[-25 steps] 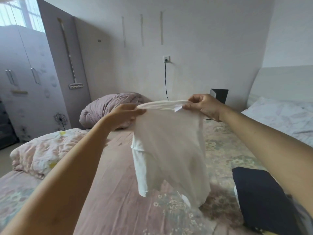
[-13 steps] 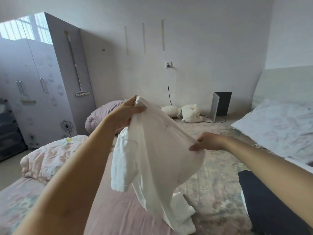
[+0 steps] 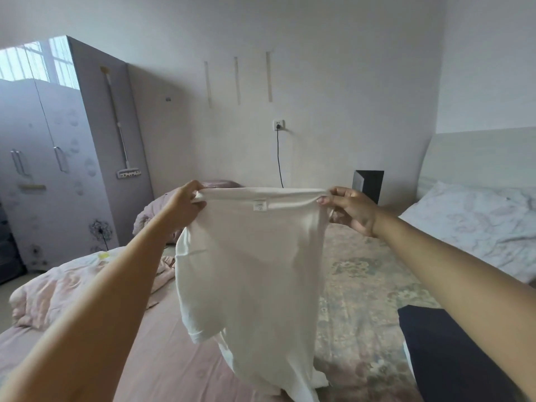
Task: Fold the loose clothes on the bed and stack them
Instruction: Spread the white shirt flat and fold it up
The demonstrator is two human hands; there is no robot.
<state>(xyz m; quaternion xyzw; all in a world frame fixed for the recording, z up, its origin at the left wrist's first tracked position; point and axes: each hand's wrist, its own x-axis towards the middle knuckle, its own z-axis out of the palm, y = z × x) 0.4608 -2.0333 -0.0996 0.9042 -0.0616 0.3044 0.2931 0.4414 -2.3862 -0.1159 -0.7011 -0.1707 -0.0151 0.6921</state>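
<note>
Two hands, the left hand and right hand, pinch the top edge of a white T-shirt held up above the bed. It looks light, soft and limp (best gripped at the shoulder corners). Its lower hem is cut off below; the fingertips are buried in cloth.

A shirt hangs over the bed, quilt left, pillow right, wardrobe beyond.
</note>
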